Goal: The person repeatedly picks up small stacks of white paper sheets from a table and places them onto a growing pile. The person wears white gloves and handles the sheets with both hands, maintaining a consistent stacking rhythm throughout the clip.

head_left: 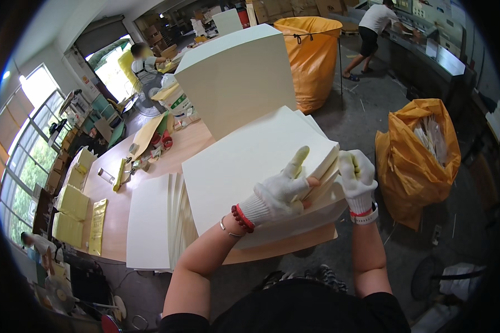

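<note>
Where the head view looks down, a thick stack of cream paper sheets is seen lying on a wooden desk, its near right corner overhanging the desk edge. The left hand, in a white knit glove, is laid on the stack's right corner; its fingers are spread apart, the index raised upward, the thumb pressed between lifted sheet edges. The right hand, likewise gloved, is closed on the same corner from the outer side, fingers curled over the fanned edges. A red bead bracelet is worn at the left wrist, a white watch band at the right. A second fanned pile of white sheets is placed just beside the stack, to its left. A taller upright block of paper stands behind. Yellow packets are ranged along the desk's far left. Two orange sacks stand on the floor to the right.
</note>
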Action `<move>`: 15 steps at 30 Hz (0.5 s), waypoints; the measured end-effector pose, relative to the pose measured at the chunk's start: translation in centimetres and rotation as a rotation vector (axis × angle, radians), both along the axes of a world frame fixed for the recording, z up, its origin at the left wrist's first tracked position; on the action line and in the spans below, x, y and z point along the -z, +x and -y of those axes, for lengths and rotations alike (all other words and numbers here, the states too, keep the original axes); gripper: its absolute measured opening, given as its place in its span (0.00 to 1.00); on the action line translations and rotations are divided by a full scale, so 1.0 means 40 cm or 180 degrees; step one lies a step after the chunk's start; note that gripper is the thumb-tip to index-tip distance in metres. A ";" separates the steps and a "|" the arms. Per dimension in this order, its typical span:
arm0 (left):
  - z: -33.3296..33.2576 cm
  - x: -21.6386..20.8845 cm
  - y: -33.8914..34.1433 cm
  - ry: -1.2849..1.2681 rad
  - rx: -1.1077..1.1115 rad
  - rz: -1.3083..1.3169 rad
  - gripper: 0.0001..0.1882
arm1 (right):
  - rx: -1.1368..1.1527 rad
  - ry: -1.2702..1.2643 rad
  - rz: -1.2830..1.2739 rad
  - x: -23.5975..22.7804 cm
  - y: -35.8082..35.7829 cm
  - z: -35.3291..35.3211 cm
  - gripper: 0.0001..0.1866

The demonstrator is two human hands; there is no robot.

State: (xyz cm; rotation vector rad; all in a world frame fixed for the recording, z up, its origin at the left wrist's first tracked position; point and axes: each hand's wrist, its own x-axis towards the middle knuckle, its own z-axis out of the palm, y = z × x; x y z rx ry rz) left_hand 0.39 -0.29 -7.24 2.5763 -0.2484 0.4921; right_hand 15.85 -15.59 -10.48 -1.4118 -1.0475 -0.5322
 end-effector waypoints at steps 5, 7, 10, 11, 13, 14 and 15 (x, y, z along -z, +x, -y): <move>-0.002 0.022 -0.006 0.0393 -0.0017 0.0342 0.33 | -0.1037 -0.0866 -0.1023 0.028 0.106 0.061 0.18; 0.000 0.033 -0.014 0.0280 -0.0107 0.0816 0.38 | -0.2429 -0.1469 -0.4275 -0.055 0.126 0.070 0.24; 0.021 0.029 0.006 0.0589 -0.0163 0.0585 0.45 | -0.2029 -0.1903 -0.2109 0.001 0.200 0.008 0.25; 0.024 0.029 0.004 0.0614 -0.0127 0.0523 0.46 | -0.2093 -0.1862 -0.2266 0.011 0.220 -0.044 0.24; 0.016 0.028 -0.002 0.0677 -0.0086 0.0429 0.48 | -0.2847 -0.1736 -0.3960 -0.040 0.194 -0.110 0.22; 0.016 0.014 -0.012 0.0574 -0.0181 0.0151 0.47 | -0.2738 -0.2006 -0.3666 -0.039 0.206 -0.112 0.21; 0.016 0.013 -0.016 0.0422 -0.0228 0.0035 0.46 | -0.2631 -0.2284 -0.3367 -0.024 0.215 -0.113 0.20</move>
